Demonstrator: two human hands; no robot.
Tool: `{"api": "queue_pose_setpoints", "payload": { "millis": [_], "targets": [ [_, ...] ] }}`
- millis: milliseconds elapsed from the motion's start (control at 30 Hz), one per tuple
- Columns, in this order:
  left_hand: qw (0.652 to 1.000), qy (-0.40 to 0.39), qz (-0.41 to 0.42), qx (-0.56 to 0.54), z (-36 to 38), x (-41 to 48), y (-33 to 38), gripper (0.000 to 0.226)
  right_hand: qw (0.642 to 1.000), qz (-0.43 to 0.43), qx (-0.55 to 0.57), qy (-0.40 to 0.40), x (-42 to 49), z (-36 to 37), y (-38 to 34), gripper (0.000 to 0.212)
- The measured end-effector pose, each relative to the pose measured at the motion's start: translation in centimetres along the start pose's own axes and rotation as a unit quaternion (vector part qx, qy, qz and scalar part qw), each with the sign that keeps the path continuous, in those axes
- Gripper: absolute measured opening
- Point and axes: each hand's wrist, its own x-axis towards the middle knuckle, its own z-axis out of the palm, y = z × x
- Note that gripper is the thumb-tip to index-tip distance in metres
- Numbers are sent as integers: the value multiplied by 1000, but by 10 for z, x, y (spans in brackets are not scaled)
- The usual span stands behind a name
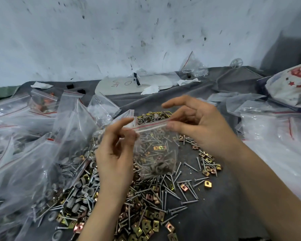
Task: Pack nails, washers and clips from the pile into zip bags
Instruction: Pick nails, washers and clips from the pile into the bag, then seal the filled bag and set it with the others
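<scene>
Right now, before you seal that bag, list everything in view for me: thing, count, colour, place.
cloth: one, dark grey, covering the work surface
held zip bag: one, clear with red strip, raised mid-frame, part-filled
nails: many, silver-grey, loose in the centre
clips: many, gold and copper, near side and right of centre
washers: many, grey, left of centre
other zip bags: many, clear, heaped left and right
white board: one, with handwriting, at the back
printed sack: one, white and red, far right
left hand: pinches the bag's top, left end
right hand: pinches the zip strip, right end
</scene>
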Motion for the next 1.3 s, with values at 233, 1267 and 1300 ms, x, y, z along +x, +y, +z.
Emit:
{"api": "queue_pose_setpoints", "payload": {
  "millis": [233, 1267, 1300],
  "targets": [
    [991, -66, -56, -100, 9, -1, 17, 60, 1000, -23, -21, 2, -13, -23, 0, 43],
    [978, -136, -120, -108, 20, -20, 28, 9, 975, -70, -176, -118, -29, -10, -13, 5],
    [978, -135, -118, -110, 20, -20, 28, 9, 976, -70, -172, -118, -29, -10, -14, 5]
  ]
}}
